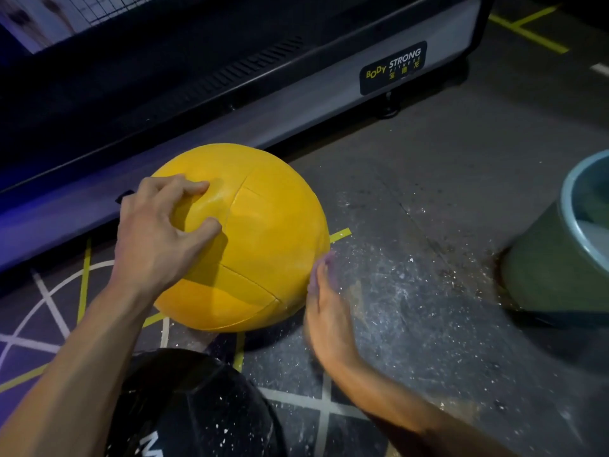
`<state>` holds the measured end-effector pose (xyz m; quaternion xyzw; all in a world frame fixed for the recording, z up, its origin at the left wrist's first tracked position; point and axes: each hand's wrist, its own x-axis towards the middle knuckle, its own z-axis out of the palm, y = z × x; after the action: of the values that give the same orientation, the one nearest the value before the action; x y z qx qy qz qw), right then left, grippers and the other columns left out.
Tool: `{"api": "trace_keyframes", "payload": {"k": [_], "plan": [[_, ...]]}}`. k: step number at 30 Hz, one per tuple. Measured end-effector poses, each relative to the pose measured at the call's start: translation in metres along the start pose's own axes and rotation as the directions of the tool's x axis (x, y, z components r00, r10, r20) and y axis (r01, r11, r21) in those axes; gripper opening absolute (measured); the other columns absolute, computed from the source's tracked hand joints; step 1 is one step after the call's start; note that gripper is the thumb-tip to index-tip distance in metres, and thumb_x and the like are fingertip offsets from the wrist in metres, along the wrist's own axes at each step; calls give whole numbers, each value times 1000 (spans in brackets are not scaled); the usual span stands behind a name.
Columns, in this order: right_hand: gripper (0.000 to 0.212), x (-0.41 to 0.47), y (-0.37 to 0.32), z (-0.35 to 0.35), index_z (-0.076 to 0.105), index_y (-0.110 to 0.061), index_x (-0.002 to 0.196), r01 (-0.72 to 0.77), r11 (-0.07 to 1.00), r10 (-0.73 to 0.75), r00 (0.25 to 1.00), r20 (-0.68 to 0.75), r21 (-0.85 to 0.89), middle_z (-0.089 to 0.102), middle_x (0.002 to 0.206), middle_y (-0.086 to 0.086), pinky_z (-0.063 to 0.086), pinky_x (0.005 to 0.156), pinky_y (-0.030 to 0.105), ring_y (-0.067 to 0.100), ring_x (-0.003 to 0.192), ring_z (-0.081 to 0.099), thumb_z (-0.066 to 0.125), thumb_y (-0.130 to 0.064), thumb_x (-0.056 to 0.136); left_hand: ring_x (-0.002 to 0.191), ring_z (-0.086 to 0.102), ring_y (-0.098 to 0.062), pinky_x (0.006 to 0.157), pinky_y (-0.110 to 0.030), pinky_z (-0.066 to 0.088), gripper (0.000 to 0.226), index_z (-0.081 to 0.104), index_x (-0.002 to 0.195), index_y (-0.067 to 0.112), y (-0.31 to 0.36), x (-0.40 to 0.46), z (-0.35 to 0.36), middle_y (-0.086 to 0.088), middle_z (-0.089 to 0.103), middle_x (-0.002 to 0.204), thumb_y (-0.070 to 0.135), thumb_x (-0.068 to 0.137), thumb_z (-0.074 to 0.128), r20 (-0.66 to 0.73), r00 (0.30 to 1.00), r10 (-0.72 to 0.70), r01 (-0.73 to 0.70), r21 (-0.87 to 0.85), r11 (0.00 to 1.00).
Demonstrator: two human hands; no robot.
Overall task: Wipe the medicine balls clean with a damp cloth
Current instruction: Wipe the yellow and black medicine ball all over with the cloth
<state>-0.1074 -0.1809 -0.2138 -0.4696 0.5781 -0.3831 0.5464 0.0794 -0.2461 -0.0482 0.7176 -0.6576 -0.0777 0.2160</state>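
A large yellow medicine ball (260,245) sits on the dark gym floor in the middle of the view. My left hand (158,232) lies on its upper left side, fingers curled and fingertips digging into the surface. My right hand (324,308) is blurred, edge-on beside the ball's lower right side, fingers straight and holding nothing; contact with the ball is unclear. A black medicine ball (191,410) with white speckles and lettering lies at the bottom, just under my left forearm. No cloth is in view.
A green bucket (560,258) with a pale blue rim stands at the right edge. A treadmill base (296,103) labelled BODY STRONG runs behind the yellow ball. The floor (445,209) carries white and yellow lines and pale specks.
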Motion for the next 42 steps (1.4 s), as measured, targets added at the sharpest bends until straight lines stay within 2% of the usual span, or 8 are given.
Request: {"api": "trace_keyframes", "payload": {"k": [7,10,13,17,20,27,35,42], "plan": [[48,37,-37,-36,32,-28,158,10,985,9,994,-106,173,34,109,-16,51,100,29,-1,92,27,29,-38,112,134,36,-32,96,-43,30,66,60,137,32,0,-4,1,-2,44,148,52,74,60,7,1000,0,0,-4,1000],[58,33,-55,-16,14,-26,163,296,953,-298,954,-25,-60,46,132,-8,49,89,26,12,101,58,25,-38,108,135,36,-33,102,-49,33,62,61,137,34,3,-2,1,-1,44,150,51,77,61,8,1000,10,-10,3,1000],[66,5,-7,2,8,-15,163,420,855,-407,907,109,-304,12,170,3,27,124,48,30,154,22,19,-35,102,137,35,-34,104,-55,35,64,58,139,38,6,5,3,0,43,152,55,78,59,18,1000,8,-8,30,1000],[61,-17,36,-1,61,-42,132,-246,969,246,969,21,23,63,130,8,48,102,46,28,119,60,22,-71,95,138,35,-34,105,-60,35,64,55,141,43,13,13,8,3,42,153,64,80,55,37,998,49,-53,92,994],[35,11,-3,-23,67,-24,89,-404,877,434,899,-68,260,66,75,0,50,79,33,15,75,62,40,-30,110,138,35,-35,105,-61,33,66,54,142,45,16,15,11,3,42,154,68,80,52,31,998,57,-61,127,990],[57,9,-37,3,11,-15,162,533,833,-537,844,13,-150,7,171,2,12,129,38,15,158,7,32,-8,109,137,36,-37,103,-59,34,67,54,142,46,22,26,14,4,44,153,70,80,50,5,1000,23,-24,179,983],[53,8,-1,6,14,-47,153,141,981,-123,984,-130,136,6,169,-19,20,128,36,-1,154,12,32,-19,112,135,37,-39,104,-60,31,61,54,144,44,15,53,14,2,45,151,68,88,57,11,999,-34,32,170,985],[60,2,23,9,11,-25,163,425,881,-408,905,120,-209,2,171,-13,9,128,28,5,157,1,28,-11,107,135,36,-39,106,-59,31,55,52,147,43,11,62,15,0,43,151,62,95,59,-3,996,-91,91,164,982]]}}
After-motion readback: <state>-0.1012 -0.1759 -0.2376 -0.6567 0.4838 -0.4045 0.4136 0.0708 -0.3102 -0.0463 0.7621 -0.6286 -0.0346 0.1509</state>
